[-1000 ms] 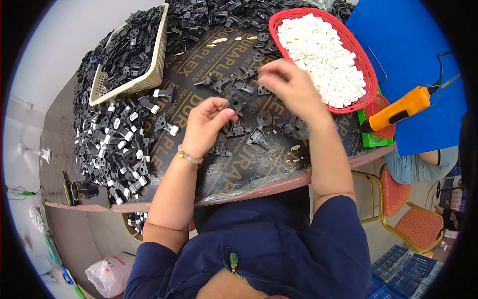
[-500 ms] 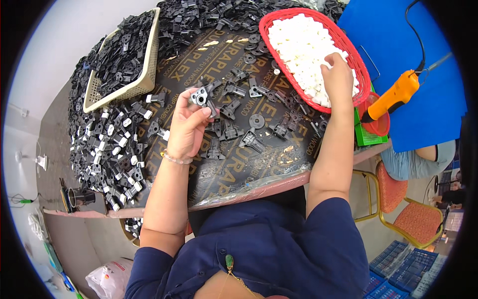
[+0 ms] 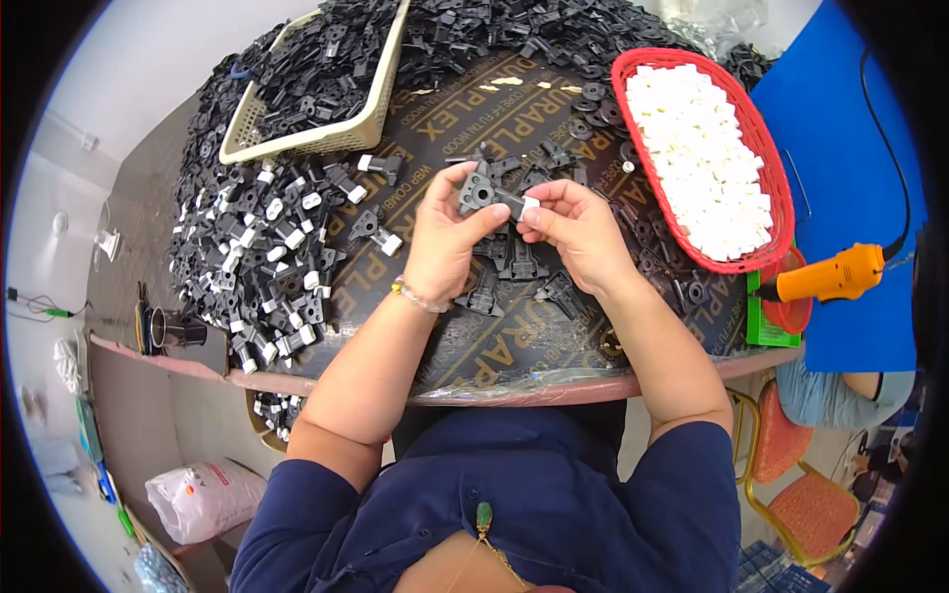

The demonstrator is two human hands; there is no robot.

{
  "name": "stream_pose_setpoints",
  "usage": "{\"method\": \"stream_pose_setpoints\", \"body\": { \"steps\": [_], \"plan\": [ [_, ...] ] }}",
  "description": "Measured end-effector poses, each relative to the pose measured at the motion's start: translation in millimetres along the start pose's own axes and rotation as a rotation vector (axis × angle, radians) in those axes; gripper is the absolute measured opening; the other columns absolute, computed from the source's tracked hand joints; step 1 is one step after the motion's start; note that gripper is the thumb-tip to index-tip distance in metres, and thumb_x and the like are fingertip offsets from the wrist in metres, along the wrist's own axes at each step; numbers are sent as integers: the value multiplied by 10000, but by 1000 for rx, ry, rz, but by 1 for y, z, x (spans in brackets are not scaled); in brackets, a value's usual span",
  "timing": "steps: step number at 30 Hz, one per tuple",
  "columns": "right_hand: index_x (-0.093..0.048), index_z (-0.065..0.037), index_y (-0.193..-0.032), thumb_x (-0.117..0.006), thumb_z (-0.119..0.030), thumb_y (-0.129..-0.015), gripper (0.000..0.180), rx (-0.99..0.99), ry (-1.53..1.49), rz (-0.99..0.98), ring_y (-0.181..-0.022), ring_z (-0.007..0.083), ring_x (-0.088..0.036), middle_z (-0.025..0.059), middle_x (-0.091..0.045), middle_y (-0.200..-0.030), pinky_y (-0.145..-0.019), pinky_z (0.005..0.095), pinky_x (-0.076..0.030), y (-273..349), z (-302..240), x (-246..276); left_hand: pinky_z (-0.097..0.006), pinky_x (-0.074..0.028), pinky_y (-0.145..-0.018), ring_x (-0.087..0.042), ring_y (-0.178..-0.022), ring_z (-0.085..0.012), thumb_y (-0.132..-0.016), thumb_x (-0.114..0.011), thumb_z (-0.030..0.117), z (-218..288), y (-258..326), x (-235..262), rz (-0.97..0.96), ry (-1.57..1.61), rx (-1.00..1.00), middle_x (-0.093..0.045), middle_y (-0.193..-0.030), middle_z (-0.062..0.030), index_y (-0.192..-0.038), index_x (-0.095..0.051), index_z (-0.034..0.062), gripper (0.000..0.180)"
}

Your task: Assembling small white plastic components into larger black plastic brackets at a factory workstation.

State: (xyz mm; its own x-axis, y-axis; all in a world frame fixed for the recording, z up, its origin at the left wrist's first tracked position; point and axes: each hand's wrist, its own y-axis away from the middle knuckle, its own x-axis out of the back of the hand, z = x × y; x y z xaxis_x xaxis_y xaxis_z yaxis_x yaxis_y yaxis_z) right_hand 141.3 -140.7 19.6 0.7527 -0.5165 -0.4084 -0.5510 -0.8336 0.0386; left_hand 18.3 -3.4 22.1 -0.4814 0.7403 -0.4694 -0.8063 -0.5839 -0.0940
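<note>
Black moulded plastic bracket (image 3: 481,192), ringed hole at centre, pinched in left hand (image 3: 447,237) above the dark printed board (image 3: 514,346). Right hand (image 3: 573,229) grips a small white block (image 3: 531,203) against its end. Red oval mesh basket (image 3: 771,168) holds white blocks; beige slatted basket (image 3: 371,127) holds black parts.

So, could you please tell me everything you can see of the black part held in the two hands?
The black part looks like moulded plastic, a small flat-bodied piece with a round hole near its middle. A small white piece sits at its right end. It is held up above the dark table, roughly level. The left hand has it in its grip from the left and below, while the right hand pinches the white end. Finer detail is too small to tell.
</note>
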Motion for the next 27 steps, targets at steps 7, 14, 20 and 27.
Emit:
{"method": "stream_pose_setpoints", "body": {
  "steps": [7,14,20,27],
  "plan": [
    [-635,6,-1047,-711,-11,-899,167,-13,-13,7,-809,173,-680,107,-694,-937,-726,286,-566,3,-3,-2,-295,-546,-891,-644,-1032,-148,-851,-736,-53,-5,8,-6,-11,-75,-81,-638,-1160,-95,-1299,-461,40,534],
    [-538,12,-1312,-837,-94,-758,639,155,34,-159,-1263,212,-512,135,-531,-1384,-1031,346,-468,2,-8,-11,-269,-544,-761,-649,-862,-140,-866,-765,50,12,6,-1,-204,235,207,-646,-1013,-54,-1446,-360,125,711],
    [-449,8,-1334,-887,-119,-674,802,355,187,-238,-1300,245,-509,159,-549,-1383,-1101,384,-408,-22,-33,-46,-290,-539,-765,-652,-833,-163,-1021,-554,410,5,-4,5,-66,597,297,-647,-921,-41,-1335,-438,122,441],
    [-534,-40,-1270,-891,-233,-682,715,401,756,-484,-1206,248,-589,153,-632,-1257,-1018,408,-479,-61,-23,-177,-368,-570,-792,-671,-902,-219,-1016,-516,484,-23,-21,44,-92,631,142,-672,-1050,-92,-1290,-516,111,463]
  ]
}}
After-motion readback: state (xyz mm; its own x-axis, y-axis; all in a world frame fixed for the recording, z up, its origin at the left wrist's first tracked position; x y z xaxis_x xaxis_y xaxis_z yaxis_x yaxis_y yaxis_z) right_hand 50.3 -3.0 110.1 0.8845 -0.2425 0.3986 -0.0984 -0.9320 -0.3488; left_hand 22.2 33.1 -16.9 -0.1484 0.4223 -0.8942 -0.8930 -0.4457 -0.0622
